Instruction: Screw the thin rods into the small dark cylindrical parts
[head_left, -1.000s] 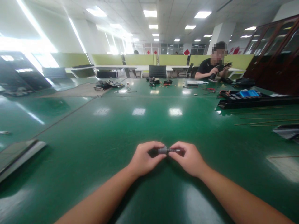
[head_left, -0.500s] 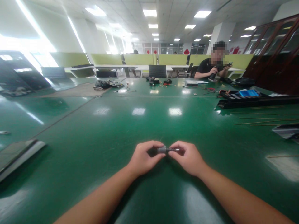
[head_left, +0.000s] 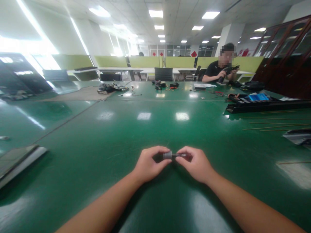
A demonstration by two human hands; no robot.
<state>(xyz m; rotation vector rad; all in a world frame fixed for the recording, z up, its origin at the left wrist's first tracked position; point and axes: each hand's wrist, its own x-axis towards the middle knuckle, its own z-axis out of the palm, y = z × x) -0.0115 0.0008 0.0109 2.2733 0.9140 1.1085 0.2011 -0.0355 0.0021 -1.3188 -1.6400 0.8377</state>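
Thumb and fingers of my left hand pinch a small grey cylinder just over the green table. From its right end a thin dark shaft runs level into my right hand, which closes on it between thumb and forefinger. The shaft looks ridged, somewhat like a drill bit, but it is too small to be sure. My fingertips cover parts of both pieces. A narrow gap separates the two hands.
The glossy green table spreads out ahead. At the right lie thin rods and a black tray with a blue item. A flat panel is at the left. Across the table, a person handles a dark tool.
The grey cylinder has shifted very slightly left in my left hand, showing a little more shaft. My hands stay nearly still. The person opposite has moved their head and dark tool a little.
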